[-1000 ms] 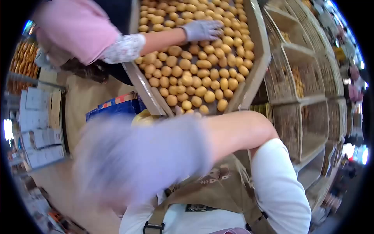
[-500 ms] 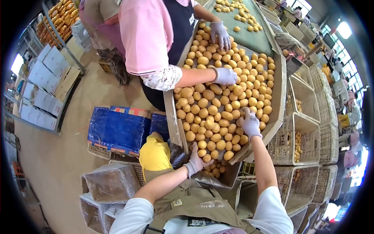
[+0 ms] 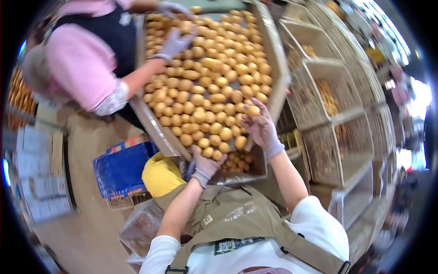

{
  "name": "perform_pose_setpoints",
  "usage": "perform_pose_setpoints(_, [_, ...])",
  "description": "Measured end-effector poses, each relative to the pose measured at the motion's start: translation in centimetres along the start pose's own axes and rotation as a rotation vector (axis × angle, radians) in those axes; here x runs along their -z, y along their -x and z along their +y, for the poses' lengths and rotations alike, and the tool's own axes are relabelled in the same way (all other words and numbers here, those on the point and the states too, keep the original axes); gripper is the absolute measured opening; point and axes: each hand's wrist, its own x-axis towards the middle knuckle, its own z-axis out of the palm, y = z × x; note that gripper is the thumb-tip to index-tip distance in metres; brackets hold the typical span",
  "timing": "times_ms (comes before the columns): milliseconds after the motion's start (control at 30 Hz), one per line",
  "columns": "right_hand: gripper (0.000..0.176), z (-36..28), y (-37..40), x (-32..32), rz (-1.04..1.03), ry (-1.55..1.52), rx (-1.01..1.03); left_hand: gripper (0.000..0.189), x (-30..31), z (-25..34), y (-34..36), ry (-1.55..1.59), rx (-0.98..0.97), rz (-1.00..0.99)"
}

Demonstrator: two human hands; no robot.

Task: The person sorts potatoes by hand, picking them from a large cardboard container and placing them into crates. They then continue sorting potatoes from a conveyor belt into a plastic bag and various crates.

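Many potatoes (image 3: 216, 97) cover the sorting table (image 3: 275, 52), which has raised wooden sides. My right hand (image 3: 264, 128), in a pale glove, is lifted over the table's right front corner, its fingers closed on one potato (image 3: 252, 111). My left hand (image 3: 206, 168), also gloved, lies at the table's front lip with thumb and fingers apart, touching the nearest potatoes. Below the lip, a box (image 3: 258, 170) holds more potatoes, partly hidden by my left hand and the table edge.
A co-worker in a pink top (image 3: 82, 50) stands at the left side, a gloved hand (image 3: 177, 44) among the potatoes. Plastic crates (image 3: 321, 150) stand in rows at the right, some with potatoes. A blue-wrapped box (image 3: 121, 166) lies on the floor at left.
My view has turned, so the table appears farther left. My right hand has come up off the potatoes with one in its fingers. My left hand stays at the front lip.
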Motion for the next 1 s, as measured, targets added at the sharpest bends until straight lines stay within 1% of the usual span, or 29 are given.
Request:
perform_pose_setpoints(33, [0.049,-0.4,1.3,0.1,0.046,0.005,0.005,0.085,-0.3,0.1,0.3,0.004,0.002,0.02])
perform_pose_setpoints(100, [0.043,-1.1,3.3,0.9,0.012,-0.055,0.056,0.084,-1.2,0.2,1.0,-0.037,-0.022,0.045])
perform_pose_setpoints(133, [0.039,-1.7,4.3,0.7,0.042,-0.014,0.092,0.085,-1.4,0.3,1.1,-0.035,-0.01,0.029])
perform_pose_setpoints(167, [0.043,-2.4,5.4,0.5,0.089,0.041,0.12,0.085,-1.5,0.3,1.3,-0.031,0.001,0.017])
perform_pose_setpoints(267, [0.045,-4.2,8.2,1.0,0.153,0.318,0.211,0.083,-0.5,0.4,0.9,-0.123,-0.039,0.03])
perform_pose_setpoints(333, [0.045,-5.1,9.7,0.6,0.181,0.551,0.301,0.084,-0.4,0.6,0.7,-0.153,-0.02,0.027])
perform_pose_setpoints(367, [0.043,-5.7,10.5,-0.1,0.188,0.601,0.327,0.085,-0.1,0.7,0.8,-0.173,-0.018,0.015])
perform_pose_setpoints(433, [0.047,-5.9,11.0,-0.9,0.157,0.937,0.592,0.087,0.0,0.5,0.7,-0.167,-0.009,0.023])
perform_pose_setpoints(467, [0.049,-5.8,11.1,-1.5,0.191,1.131,0.554,0.089,0.0,0.4,0.7,-0.138,0.006,0.041])
perform_pose_setpoints(500, [0.046,-5.5,10.5,-4.8,0.106,1.16,0.606,0.09,0.3,0.4,0.4,-0.104,0.003,0.058])
perform_pose_setpoints(533, [0.043,-3.8,9.8,-6.6,-0.049,1.167,0.56,0.089,0.8,0.6,0.2,-0.008,0.05,-0.005])
perform_pose_setpoints(567, [0.044,-3.2,9.0,-9.4,-0.333,1.405,0.692,0.1,3.1,0.6,-1.1,0.125,0.144,-0.018])
perform_pose_setpoints(600, [0.043,-2.9,8.2,-13.4,-0.667,1.458,0.649,0.106,2.5,1.2,-0.1,0.251,0.235,-0.214])
perform_pose_setpoints(633, [0.04,-1.0,7.8,-15.4,-0.766,1.366,0.887,0.112,1.8,1.8,1.0,0.351,0.344,-0.404])
perform_pose_setpoints(700, [0.041,0.5,7.1,-18.0,-0.881,1.242,1.007,0.107,1.3,2.5,0.7,0.2,0.183,-0.296])
perform_pose_setpoints(767, [0.045,0.2,5.8,-16.9,-0.891,1.364,1.055,0.102,1.3,1.5,0.0,0.093,0.061,-0.174])
perform_pose_setpoints(800, [0.045,-1.6,5.7,-15.7,-0.882,1.438,1.019,0.099,1.3,0.7,-0.2,0.052,0.02,-0.103])
perform_pose_setpoints(833, [0.042,-3.2,5.8,-13.9,-0.805,1.503,1.081,0.097,1.1,0.0,-0.3,0.018,-0.007,-0.03])
perform_pose_setpoints(867, [0.034,-5.6,5.6,-11.9,-0.723,1.624,1.171,0.083,0.4,0.0,0.2,0.03,-0.022,-0.036])
perform_pose_setpoints(900, [0.032,-8.6,5.1,-6.9,-0.457,1.944,1.161,0.085,0.6,-0.1,0.0,0.031,-0.028,-0.028])
perform_pose_setpoints(933, [0.03,-11.7,4.7,-1.9,-0.203,2.286,1.099,0.085,0.7,0.1,-0.3,0.009,-0.025,-0.031])
perform_pose_setpoints(1000, [0.05,-15.9,4.4,1.3,0.501,2.106,1.017,0.085,1.1,0.1,-0.1,-0.017,-0.007,-0.036])
